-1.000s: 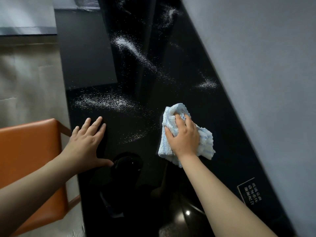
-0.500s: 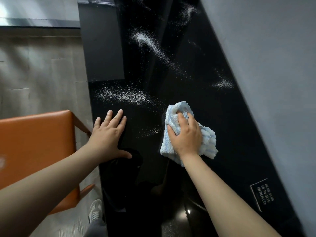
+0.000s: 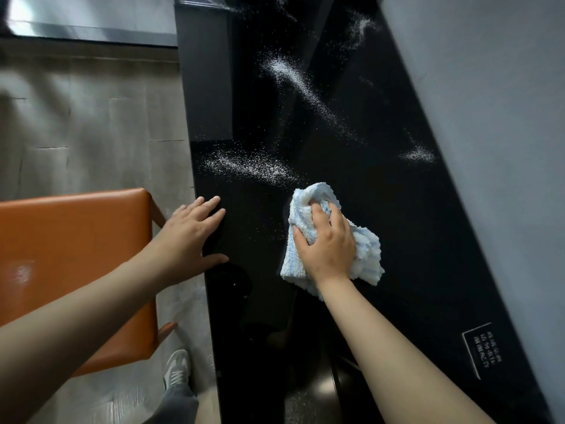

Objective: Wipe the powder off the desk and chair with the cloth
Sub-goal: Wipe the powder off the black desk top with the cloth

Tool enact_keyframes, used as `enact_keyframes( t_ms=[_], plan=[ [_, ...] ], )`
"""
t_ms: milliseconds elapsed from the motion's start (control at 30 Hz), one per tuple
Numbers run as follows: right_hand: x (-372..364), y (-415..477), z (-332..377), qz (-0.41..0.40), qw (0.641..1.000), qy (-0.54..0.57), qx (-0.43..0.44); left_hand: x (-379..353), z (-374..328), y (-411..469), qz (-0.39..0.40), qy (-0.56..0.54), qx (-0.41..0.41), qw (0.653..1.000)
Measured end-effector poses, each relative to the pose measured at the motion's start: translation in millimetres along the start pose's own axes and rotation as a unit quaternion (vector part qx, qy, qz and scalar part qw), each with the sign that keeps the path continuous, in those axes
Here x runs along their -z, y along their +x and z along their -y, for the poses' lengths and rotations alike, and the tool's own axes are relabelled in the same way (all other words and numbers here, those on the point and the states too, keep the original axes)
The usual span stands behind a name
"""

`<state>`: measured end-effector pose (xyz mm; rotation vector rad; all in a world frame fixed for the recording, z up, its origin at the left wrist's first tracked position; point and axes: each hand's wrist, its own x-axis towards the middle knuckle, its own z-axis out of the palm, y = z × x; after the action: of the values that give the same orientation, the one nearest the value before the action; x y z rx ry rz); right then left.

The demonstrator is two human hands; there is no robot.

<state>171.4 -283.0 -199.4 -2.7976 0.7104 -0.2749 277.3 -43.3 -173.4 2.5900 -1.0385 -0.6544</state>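
Our right hand [image 3: 327, 249] lies on top of the cloth [image 3: 368, 255]. Its fingers are curled into the folds and bunch the cloth up. The cloth is fluffy, white and light blue. It sits on the shiny black desk [image 3: 397, 215], about halfway between the desk's left edge and the wall [image 3: 489, 117].

Our left hand [image 3: 189, 237] lies flat on the left edge of the desk. Its fingers are straight and a little spread, and the thumb sticks out to the side. It holds nothing.

White powder [image 3: 253, 166] lies in a wide patch just past the cloth and the left hand. A long streak [image 3: 308, 93] of it runs across the desk farther back. A small patch [image 3: 417, 155] sits near the wall. A few tiny specks lie between the left hand and the cloth.

The orange chair [image 3: 76, 240] stands left of the desk, under our left arm. Its seat has a pale shiny spot, and we cannot tell if that is powder or light.

A white label [image 3: 481, 350] with small writing is on the desk beside our right arm. Below us are the grey floor [image 3: 91, 123] and one grey shoe [image 3: 176, 370].
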Motion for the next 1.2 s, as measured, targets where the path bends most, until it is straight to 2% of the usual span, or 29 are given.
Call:
enact_keyframes(
  t_ms=[167,533,1067,1200],
  plan=[
    [-6.0,-7.7,24.0,0.000,1.000,0.001,0.018,7.8,29.9,-30.0,-0.050,0.001,0.026,0.998],
    [-14.6,-25.5,74.9,0.017,0.999,0.000,0.034,2.0,61.9,-84.2,0.017,-0.011,0.103,0.994],
    [-25.9,-83.3,153.5,0.025,0.996,0.019,0.078,5.2,95.4,-136.6,0.022,-0.020,0.140,0.990],
    [-19.6,-95.8,171.9,0.048,0.994,0.051,0.083,6.4,101.4,-147.8,0.021,-0.018,0.144,0.989]
  ],
)
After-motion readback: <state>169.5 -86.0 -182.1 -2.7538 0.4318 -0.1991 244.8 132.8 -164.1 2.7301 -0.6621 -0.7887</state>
